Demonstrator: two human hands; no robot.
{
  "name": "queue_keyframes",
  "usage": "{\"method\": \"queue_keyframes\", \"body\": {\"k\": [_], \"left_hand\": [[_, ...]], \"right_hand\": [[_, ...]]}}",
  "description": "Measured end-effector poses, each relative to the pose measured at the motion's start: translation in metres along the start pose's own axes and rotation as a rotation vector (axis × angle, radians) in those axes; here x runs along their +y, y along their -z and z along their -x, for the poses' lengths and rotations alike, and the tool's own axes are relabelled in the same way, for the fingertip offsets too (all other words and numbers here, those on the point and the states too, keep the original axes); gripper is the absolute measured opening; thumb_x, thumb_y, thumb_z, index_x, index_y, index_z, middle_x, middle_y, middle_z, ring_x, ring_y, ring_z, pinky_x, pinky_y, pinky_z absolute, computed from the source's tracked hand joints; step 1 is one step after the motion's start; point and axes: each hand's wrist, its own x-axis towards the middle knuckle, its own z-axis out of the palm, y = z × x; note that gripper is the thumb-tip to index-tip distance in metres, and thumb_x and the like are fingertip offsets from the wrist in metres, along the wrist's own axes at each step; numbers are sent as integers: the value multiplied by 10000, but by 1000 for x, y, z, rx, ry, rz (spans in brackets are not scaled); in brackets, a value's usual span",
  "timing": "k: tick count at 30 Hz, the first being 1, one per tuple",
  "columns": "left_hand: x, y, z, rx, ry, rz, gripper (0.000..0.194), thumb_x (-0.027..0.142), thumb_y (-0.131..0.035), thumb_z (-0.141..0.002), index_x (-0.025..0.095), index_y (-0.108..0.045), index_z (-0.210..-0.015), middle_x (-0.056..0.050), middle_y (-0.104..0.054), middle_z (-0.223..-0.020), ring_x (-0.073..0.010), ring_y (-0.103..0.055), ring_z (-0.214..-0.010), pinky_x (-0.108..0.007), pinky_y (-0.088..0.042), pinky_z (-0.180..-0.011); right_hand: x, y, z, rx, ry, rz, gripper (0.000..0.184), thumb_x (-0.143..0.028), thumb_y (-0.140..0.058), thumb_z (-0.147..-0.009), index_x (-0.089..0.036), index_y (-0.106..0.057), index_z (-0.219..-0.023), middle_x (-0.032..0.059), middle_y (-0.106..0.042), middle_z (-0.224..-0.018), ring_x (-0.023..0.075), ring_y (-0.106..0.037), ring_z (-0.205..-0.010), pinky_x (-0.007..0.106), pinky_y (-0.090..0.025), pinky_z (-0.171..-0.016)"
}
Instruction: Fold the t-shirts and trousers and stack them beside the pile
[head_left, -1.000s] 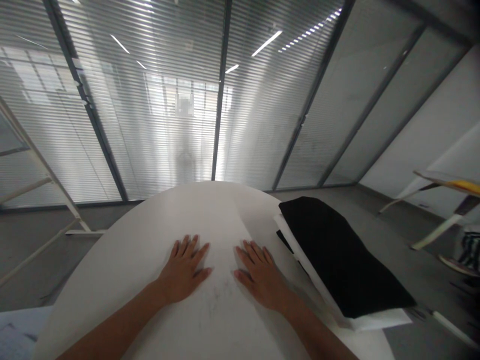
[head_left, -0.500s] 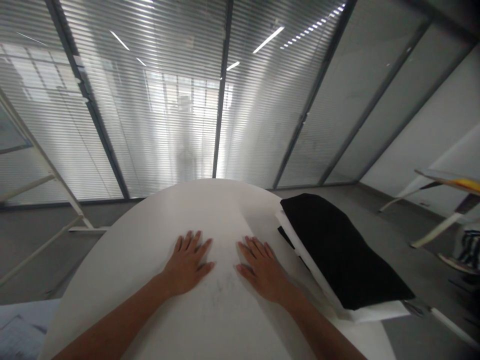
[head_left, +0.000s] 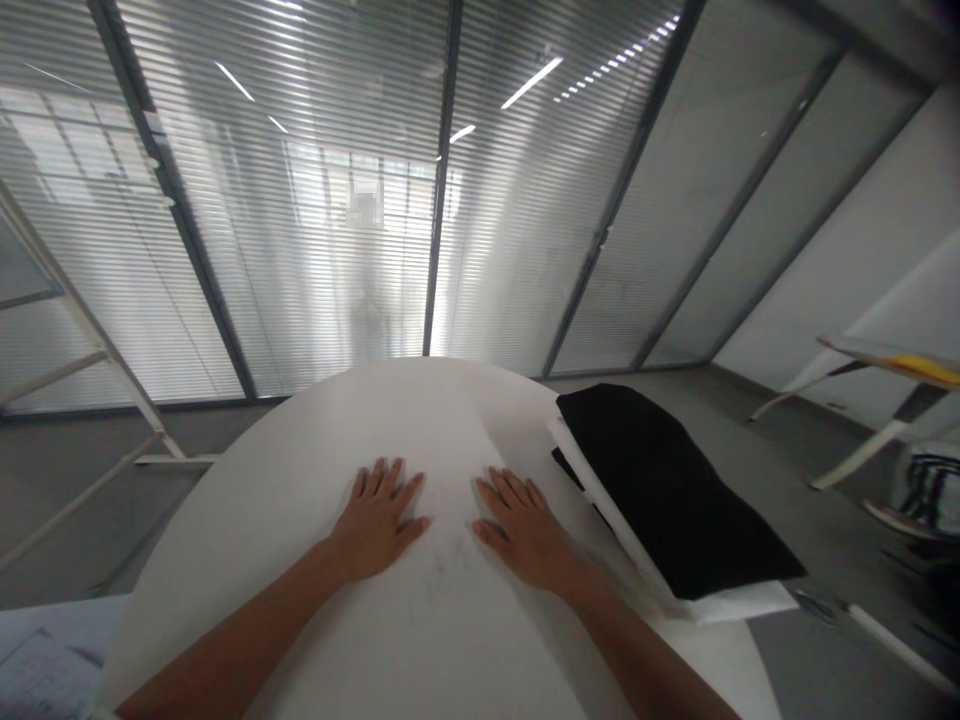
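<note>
My left hand [head_left: 375,525] lies palm down on the round white table [head_left: 420,410], its fingers spread and nothing held. Across from it, my right hand [head_left: 521,530] rests flat on the same surface, fingers also apart. Faint grey smudges mark the tabletop between and just below the two hands. To the right of my right hand, and apart from it, a stack of black and white sheets [head_left: 667,480] lies at the table's right side, a black sheet on top. What the sheets are made of, I cannot tell.
A pale metal frame [head_left: 112,350] stands at the left. Papers [head_left: 45,670] lie at the lower left. Beyond the table runs a glass partition with blinds [head_left: 337,250]. Another table [head_left: 892,360] bearing something yellow stands at the right, near a striped black-and-white item [head_left: 930,490].
Both hands stay flat in nearly the same place on the table. The view has shifted slightly, so the stack and the right-hand furniture appear a little further left.
</note>
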Motion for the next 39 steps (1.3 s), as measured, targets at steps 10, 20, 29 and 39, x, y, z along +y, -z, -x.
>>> {"method": "queue_keyframes", "body": {"k": [10,20,29,39], "left_hand": [[0,-1,0,10,4,-11,720,707,-259,-898,330,-312,-1508,-121,-208,-1598,-380,-130,-1463,-582,-148,-1138],[0,-4,-1,19,6,7,717,707,-261,-895,334,-321,-1505,-104,-226,-1598,-379,-136,-1463,-583,-147,-1142],[-1,-5,-1,30,-5,-5,700,691,-285,-903,334,-326,-1504,-109,-227,-1595,-383,-154,-1459,-583,-152,-1139],[2,2,0,-11,6,2,736,718,-245,-892,323,-315,-1508,-129,-206,-1597,-388,-127,-1461,-585,-147,-1135]], "right_hand": [[0,-1,0,8,-1,-2,678,-630,-231,-964,-239,-328,-1509,109,-245,-1581,314,-182,-1462,559,-164,-1152],[3,-5,0,28,-6,-11,654,-621,-259,-963,-265,-331,-1507,83,-252,-1582,302,-187,-1463,541,-162,-1160],[1,-2,0,6,-8,5,664,-624,-241,-966,-253,-319,-1512,103,-239,-1586,301,-177,-1465,548,-162,-1155],[0,-2,1,36,-17,-20,641,-612,-310,-957,-251,-384,-1482,95,-278,-1572,313,-213,-1454,560,-181,-1151]]}}
